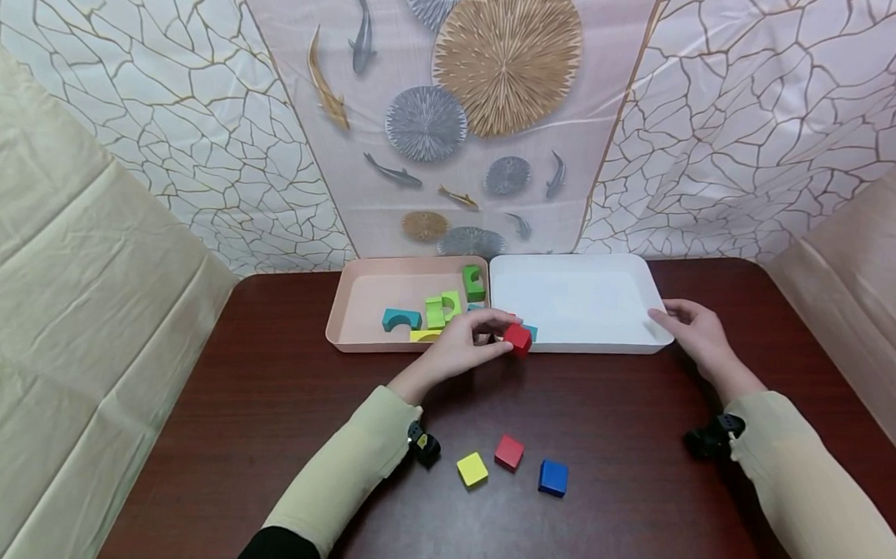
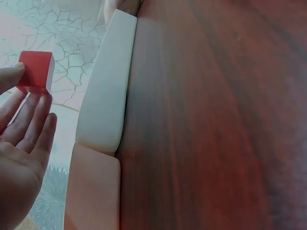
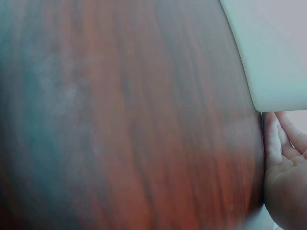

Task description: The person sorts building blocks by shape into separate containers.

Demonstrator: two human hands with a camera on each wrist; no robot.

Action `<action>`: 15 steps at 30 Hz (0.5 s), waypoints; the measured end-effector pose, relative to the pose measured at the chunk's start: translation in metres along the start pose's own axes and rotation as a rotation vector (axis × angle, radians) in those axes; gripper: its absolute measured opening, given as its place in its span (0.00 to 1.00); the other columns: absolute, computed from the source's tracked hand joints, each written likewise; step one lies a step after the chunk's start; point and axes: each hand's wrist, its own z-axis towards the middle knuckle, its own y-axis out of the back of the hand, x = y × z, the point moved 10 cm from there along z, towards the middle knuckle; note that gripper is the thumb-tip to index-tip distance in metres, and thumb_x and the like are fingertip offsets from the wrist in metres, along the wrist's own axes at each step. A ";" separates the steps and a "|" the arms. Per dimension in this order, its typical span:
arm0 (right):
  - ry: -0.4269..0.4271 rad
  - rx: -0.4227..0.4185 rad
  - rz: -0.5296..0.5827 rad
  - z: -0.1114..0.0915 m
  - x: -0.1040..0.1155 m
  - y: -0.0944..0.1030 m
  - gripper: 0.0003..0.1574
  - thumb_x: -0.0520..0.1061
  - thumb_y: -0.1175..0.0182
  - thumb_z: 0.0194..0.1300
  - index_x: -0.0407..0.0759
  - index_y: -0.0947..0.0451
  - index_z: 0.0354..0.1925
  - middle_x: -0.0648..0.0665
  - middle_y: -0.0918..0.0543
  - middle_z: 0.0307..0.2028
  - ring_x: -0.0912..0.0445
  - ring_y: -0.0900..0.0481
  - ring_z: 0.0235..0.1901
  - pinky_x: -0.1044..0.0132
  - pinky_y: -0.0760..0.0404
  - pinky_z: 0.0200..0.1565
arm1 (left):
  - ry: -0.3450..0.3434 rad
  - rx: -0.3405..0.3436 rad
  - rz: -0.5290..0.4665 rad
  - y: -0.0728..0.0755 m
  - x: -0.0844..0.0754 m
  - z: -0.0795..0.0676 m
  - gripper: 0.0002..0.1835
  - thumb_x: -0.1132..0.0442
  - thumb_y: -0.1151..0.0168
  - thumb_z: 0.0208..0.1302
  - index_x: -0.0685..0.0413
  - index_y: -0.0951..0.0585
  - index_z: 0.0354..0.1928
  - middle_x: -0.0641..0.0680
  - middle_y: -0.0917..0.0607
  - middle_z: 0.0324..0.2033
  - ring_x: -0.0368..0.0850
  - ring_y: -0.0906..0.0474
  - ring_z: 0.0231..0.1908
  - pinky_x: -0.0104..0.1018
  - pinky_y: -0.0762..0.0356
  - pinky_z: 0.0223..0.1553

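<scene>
Pale-sleeved left hand: thumb and fingers pinch a glossy red cube, raised by the front left corner of a shallow white rectangular tray. Right hand grips that tray's right rim. Adjoining left: pale pink rectangular tray, teal arched block inside. Nearer, on reddish-brown table: yellow cube, second red cube, blue cube.

Left fingers pinch a red block (white tray and pink tray nearby)
</scene>
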 end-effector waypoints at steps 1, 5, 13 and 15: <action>-0.001 0.000 -0.001 0.000 0.000 0.000 0.44 0.59 0.43 0.80 0.22 0.31 0.71 0.24 0.25 0.63 0.75 0.32 0.38 0.86 0.28 0.37 | -0.001 -0.005 0.008 0.001 0.000 0.002 0.20 0.66 0.31 0.72 0.57 0.16 0.64 0.60 0.14 0.59 0.53 0.17 0.56 0.53 0.17 0.60; -0.006 0.006 -0.005 0.000 -0.001 0.000 0.45 0.60 0.43 0.80 0.22 0.32 0.72 0.23 0.25 0.64 0.75 0.32 0.38 0.85 0.28 0.37 | -0.010 -0.021 0.012 0.004 0.000 0.010 0.20 0.66 0.30 0.72 0.58 0.16 0.64 0.62 0.13 0.58 0.55 0.17 0.56 0.54 0.17 0.62; -0.008 0.010 -0.007 0.000 -0.001 0.000 0.45 0.60 0.43 0.80 0.22 0.32 0.72 0.22 0.26 0.65 0.74 0.32 0.38 0.86 0.28 0.37 | 0.008 -0.046 0.015 0.010 0.002 0.025 0.20 0.66 0.30 0.71 0.58 0.16 0.64 0.62 0.13 0.59 0.58 0.16 0.58 0.56 0.18 0.65; -0.008 0.009 -0.007 0.000 -0.001 0.000 0.45 0.60 0.43 0.80 0.22 0.33 0.72 0.22 0.26 0.65 0.75 0.32 0.38 0.86 0.28 0.37 | 0.025 -0.052 0.014 0.011 0.003 0.029 0.20 0.66 0.30 0.71 0.58 0.16 0.63 0.62 0.13 0.58 0.59 0.16 0.58 0.56 0.18 0.65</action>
